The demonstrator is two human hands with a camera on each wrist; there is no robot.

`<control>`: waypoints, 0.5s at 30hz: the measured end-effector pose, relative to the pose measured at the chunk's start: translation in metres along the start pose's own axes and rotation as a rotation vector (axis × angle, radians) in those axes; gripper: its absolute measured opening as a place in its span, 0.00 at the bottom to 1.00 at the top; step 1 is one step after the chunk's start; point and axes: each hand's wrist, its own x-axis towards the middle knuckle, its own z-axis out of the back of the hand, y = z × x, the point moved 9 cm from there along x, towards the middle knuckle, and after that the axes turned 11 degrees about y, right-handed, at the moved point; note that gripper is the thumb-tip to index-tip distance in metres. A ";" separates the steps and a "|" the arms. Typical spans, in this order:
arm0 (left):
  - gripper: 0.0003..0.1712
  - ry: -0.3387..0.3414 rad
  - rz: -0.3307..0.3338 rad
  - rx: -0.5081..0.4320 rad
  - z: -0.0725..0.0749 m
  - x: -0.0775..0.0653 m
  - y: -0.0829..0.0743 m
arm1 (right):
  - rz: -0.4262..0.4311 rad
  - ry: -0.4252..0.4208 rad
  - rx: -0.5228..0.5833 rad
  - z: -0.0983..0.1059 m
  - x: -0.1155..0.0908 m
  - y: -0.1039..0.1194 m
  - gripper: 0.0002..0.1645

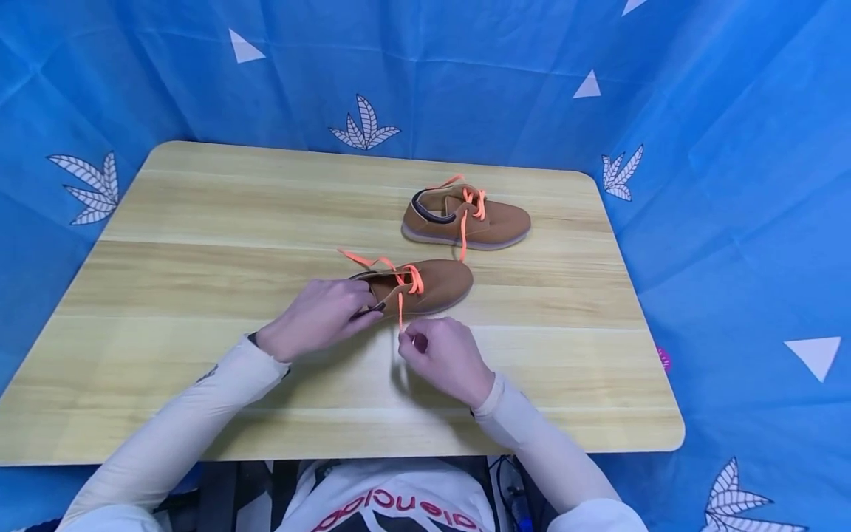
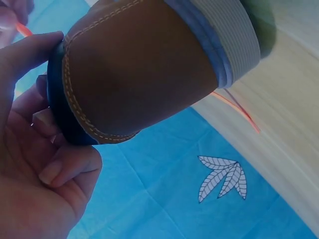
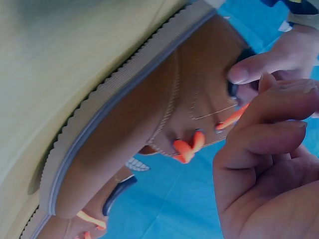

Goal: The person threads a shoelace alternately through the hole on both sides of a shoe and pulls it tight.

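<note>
A brown shoe [image 1: 444,284] with orange laces lies on the table, toe pointing right. My left hand [image 1: 326,314] grips the dark-lined collar at its heel. The left wrist view shows the thumb outside and fingers inside that dark collar edge [image 2: 59,107]. In front of the shoe, my right hand [image 1: 447,356] pinches one orange lace [image 1: 400,307], which runs taut from the upper eyelet to the fingertips. The other lace end [image 1: 359,258] lies loose beyond the heel. In the right wrist view, laced eyelets [image 3: 185,149] show beside my curled fingers.
Behind the first shoe stands a second brown shoe [image 1: 508,222], its orange laces threaded and one end hanging toward the first. The light wood table [image 1: 199,214] has rounded corners. A blue patterned cloth [image 1: 465,81] hangs around its back and sides.
</note>
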 end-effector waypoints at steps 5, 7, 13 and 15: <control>0.12 -0.021 -0.010 0.014 0.000 -0.001 -0.001 | 0.024 0.041 0.016 -0.002 -0.010 0.012 0.13; 0.12 -0.030 -0.012 0.024 0.000 -0.001 -0.002 | 0.033 0.047 0.014 0.000 -0.013 0.016 0.12; 0.14 -0.043 -0.012 0.062 0.000 0.000 -0.003 | 0.051 0.042 0.008 0.007 -0.024 0.027 0.14; 0.14 -0.050 -0.014 0.071 0.000 0.000 -0.004 | 0.067 0.040 0.006 0.010 -0.027 0.031 0.14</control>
